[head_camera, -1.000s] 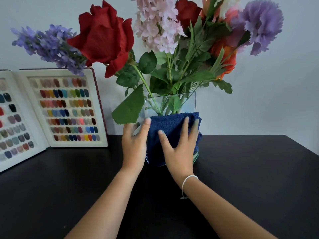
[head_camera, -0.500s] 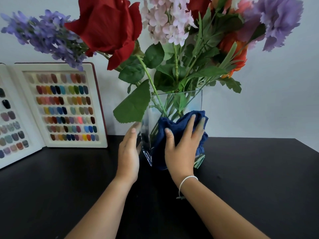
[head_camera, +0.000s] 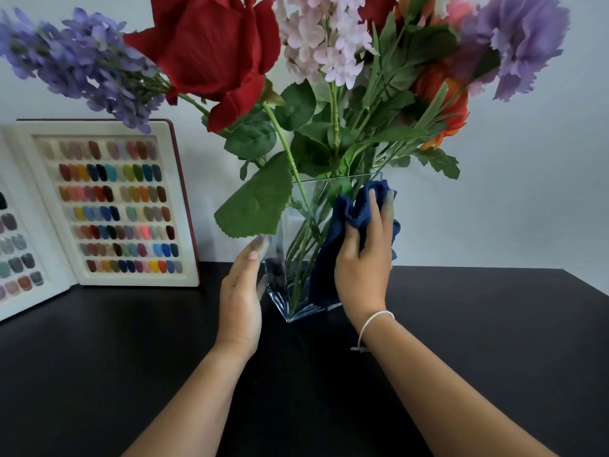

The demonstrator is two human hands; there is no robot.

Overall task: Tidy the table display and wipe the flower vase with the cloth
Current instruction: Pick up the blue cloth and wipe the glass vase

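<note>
Head view shows a clear square glass vase standing on the black table, one corner turned toward the camera. The right hand presses a dark blue cloth against the face to the right of that corner, fingers nearly straight and reaching almost to the rim, the thumb curled into the bunched fabric. The left hand lies flat against the opposite face, fingers straight and relaxed, steadying rather than gripping.

By its look, the glass is smooth, slippery and breakable, and the tall spread of artificial flowers well above the fingers likely makes it top-heavy. It narrows toward the base, so a hold low down would slip; bracing flat on the walls below the rim, as now, seems safest. The cloth is soft and limp, folding under the fingers. A nail-colour sample board leans against the wall left of the left hand.
</note>
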